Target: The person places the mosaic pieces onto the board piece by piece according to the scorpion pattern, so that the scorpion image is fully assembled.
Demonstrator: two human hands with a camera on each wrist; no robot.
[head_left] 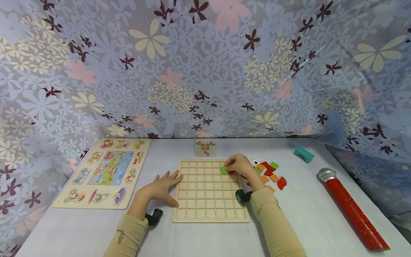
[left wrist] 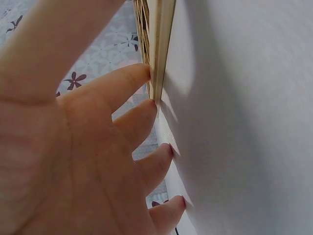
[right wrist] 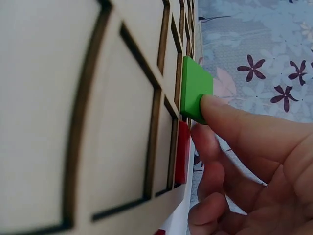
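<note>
The wooden grid board [head_left: 200,203] lies flat on the white tabletop [head_left: 199,239], between the two arms. The left hand [head_left: 162,187] has its fingers spread wide and holds nothing. Its thumb is at the board's left edge, and in the left wrist view two fingertips touch this edge, while the other two rest near the table surface.

The right hand [head_left: 239,166] pinches a green square tile [head_left: 223,170] near the far right corner of the board; the thumb lies on its face and the other fingers are bent. Whether the tile sits fully down in its cell, I cannot tell. A red tile [right wrist: 182,152] is just beside it, at the right rim.

Beyond the right edge, a scatter of coloured tiles [head_left: 269,173] is partly covered by the right wrist. A pattern card [head_left: 205,148] leaves only a narrow gap behind the far edge. Wider room separates the left edge from the vehicle puzzle board [head_left: 143,150]. In front, the tabletop continues between both sleeves. To the right, well apart from the board, are a teal arch block [head_left: 306,153] and a red microphone [head_left: 354,210].
</note>
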